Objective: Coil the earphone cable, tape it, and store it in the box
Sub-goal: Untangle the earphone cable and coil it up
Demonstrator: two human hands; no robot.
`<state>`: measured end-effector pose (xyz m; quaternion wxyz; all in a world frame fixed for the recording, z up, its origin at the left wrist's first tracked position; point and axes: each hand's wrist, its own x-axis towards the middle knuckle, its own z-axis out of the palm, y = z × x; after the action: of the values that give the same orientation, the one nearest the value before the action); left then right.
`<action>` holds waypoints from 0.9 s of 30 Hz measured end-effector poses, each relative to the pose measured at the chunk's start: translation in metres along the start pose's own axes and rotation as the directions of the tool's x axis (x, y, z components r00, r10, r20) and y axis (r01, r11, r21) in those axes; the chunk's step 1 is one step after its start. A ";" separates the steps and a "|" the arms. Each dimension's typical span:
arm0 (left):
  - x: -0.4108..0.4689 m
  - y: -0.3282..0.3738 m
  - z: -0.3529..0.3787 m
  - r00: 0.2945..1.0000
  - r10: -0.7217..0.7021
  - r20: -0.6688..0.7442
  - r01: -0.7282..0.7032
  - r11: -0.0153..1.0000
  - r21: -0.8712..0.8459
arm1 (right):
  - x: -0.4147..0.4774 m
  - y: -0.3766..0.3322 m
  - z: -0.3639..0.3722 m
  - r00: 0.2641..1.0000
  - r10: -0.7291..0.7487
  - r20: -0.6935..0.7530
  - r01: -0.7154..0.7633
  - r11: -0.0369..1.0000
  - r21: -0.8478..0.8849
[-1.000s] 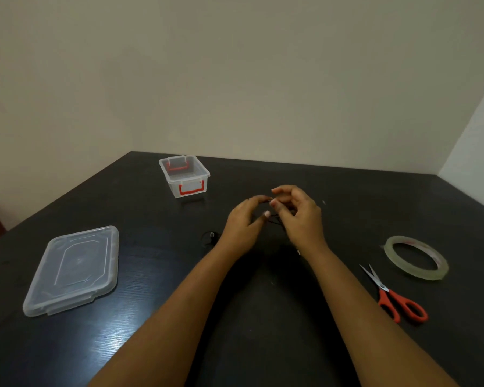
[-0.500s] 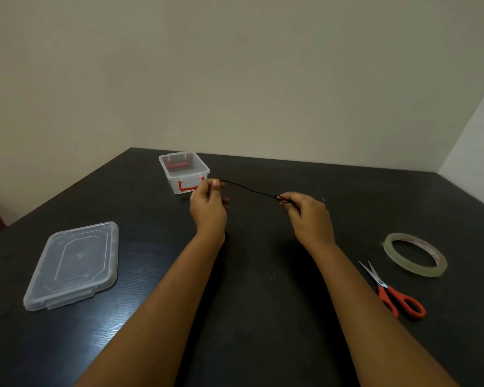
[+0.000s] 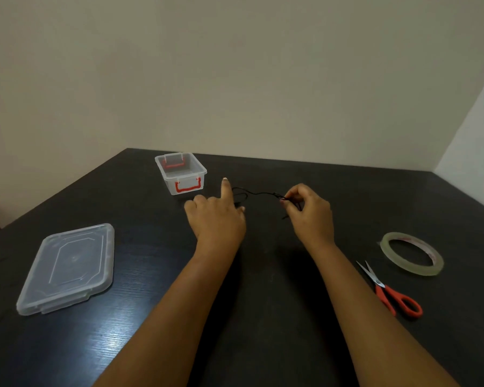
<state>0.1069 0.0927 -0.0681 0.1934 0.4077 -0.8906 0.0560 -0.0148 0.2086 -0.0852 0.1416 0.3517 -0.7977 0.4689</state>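
A thin black earphone cable [image 3: 259,193] hangs in a slack line between my two hands above the dark table [image 3: 266,277]. My right hand [image 3: 310,213] pinches a small bunch of the cable between thumb and fingertips. My left hand [image 3: 217,219] has its index finger straight up. Its other fingers are curled where the cable loops beside them. The small clear box [image 3: 159,163] with red handles stands open just beyond my left hand.
The clear lid [image 3: 67,268] lies flat at the left of the table. At the right lie a roll of clear tape [image 3: 411,270] and red-handled scissors [image 3: 386,291]. Walls close the table's far side and right corner.
My hands first drew apart and pulled the cable taut. Now they are closer together, the cable sags and loops, and my left index finger has risen.
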 end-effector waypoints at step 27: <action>0.018 -0.008 0.035 0.976 0.146 -0.164 -0.217 0.750 -0.624 | 0.005 -0.017 -0.007 0.913 0.290 0.286 -0.368 0.289 0.884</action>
<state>0.0919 0.0657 -0.0940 0.3603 0.2255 -0.8805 -0.2101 -0.0074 0.2077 -0.0679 -0.2075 0.2142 -0.4541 0.8395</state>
